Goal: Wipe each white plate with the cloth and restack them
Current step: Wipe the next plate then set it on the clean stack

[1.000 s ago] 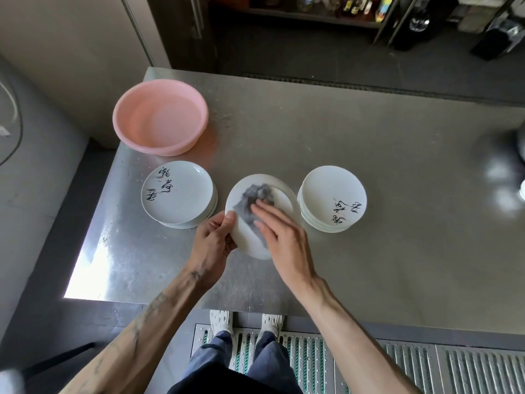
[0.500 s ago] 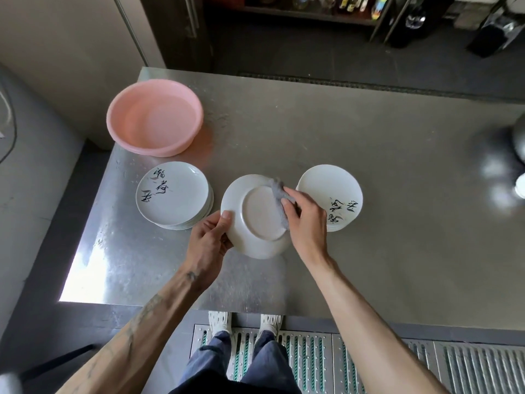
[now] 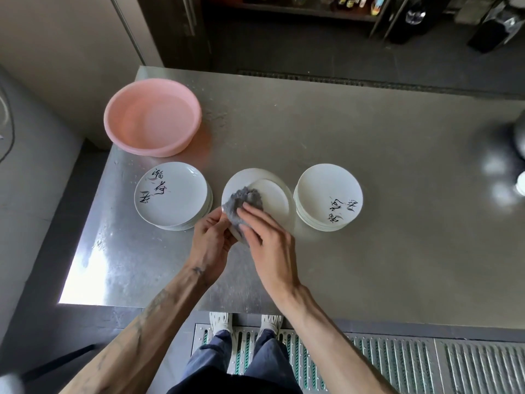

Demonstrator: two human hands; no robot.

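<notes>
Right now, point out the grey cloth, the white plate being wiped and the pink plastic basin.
Crumpled grey cloth (image 3: 244, 198), head view, its bunched middle.
Round white plate being wiped (image 3: 274, 196), head view, bare surface right of the cloth.
Round pink plastic basin (image 3: 120, 123), head view, inner left wall.

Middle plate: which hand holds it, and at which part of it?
The left hand grips the middle plate at its near-left rim. The right hand only presses the grey cloth onto it.
</notes>
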